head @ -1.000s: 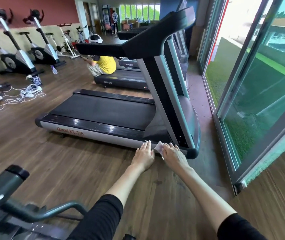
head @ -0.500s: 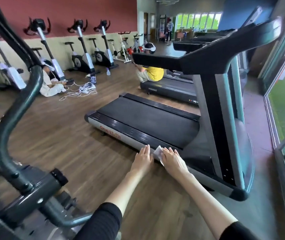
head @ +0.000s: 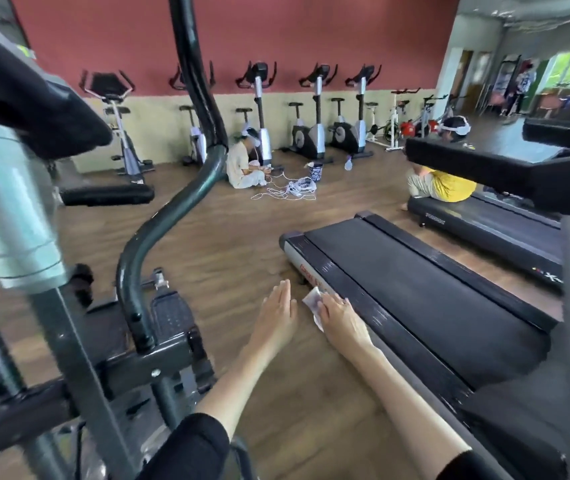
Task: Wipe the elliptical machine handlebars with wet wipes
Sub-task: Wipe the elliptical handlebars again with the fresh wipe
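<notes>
Wet wipe (head: 312, 300), crumpled and white, pinched under right hand (head: 342, 320).

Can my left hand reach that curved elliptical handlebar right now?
Probably yes: the left hand is open and empty, with nothing apparently blocking the handlebar on its left; the right hand holds the wipe.

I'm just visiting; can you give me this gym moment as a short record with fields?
place: gym with wooden floor
left hand: flat, fingers straight, holding nothing
right hand: holds a white wet wipe
elliptical handlebar: at left, touched by neither hand
treadmill: at right, beside the hands
others: person in beige and person in yellow, sitting farther back
</notes>
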`<action>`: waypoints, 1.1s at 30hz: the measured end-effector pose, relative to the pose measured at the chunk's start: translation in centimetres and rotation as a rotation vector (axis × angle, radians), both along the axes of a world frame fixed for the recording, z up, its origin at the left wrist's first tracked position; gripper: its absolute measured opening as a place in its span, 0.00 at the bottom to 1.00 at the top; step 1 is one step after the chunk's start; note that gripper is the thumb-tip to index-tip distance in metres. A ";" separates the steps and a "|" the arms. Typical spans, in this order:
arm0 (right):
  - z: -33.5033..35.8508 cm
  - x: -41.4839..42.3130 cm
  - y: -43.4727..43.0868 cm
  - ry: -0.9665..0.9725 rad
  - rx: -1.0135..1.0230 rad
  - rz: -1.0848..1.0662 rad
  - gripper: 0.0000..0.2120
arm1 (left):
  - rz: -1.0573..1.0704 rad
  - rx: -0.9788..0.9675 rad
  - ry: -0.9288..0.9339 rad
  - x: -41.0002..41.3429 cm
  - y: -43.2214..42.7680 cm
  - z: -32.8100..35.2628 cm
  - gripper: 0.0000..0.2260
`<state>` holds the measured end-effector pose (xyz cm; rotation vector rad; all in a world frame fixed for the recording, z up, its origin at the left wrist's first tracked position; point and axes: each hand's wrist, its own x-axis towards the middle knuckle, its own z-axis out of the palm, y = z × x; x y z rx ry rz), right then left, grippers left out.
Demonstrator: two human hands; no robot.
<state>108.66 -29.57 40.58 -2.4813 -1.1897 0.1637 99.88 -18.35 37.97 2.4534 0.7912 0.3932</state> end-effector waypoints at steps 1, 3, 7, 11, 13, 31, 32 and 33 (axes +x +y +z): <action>0.4 0.3 0.8 0.000 -0.002 0.032 0.18 | 0.035 -0.003 -0.014 -0.1 0.5 0.3 0.23; 1.1 0.8 2.4 0.003 0.021 0.092 0.17 | 0.095 -0.014 -0.046 -0.3 1.2 0.9 0.23; 1.8 1.2 4.2 0.014 0.049 0.188 0.32 | 0.179 -0.033 -0.092 -0.6 2.0 1.8 0.23; 2.1 2.0 5.7 0.026 0.047 0.256 0.27 | 0.229 -0.034 -0.129 -0.7 2.1 2.5 0.23; 2.1 2.0 6.0 0.037 0.080 0.268 0.36 | 0.243 -0.031 -0.122 -0.8 2.2 2.7 0.23; 4.0 0.8 10.3 -0.016 0.244 0.309 0.18 | 0.185 0.150 -0.180 -3.1 5.9 6.8 0.23; 4.7 0.5 10.4 -0.001 0.266 0.300 0.18 | 0.175 0.162 -0.204 -3.2 6.1 7.2 0.23; 5.0 0.5 10.9 0.003 0.314 0.292 0.18 | 0.160 0.186 -0.226 -3.3 6.2 7.6 0.23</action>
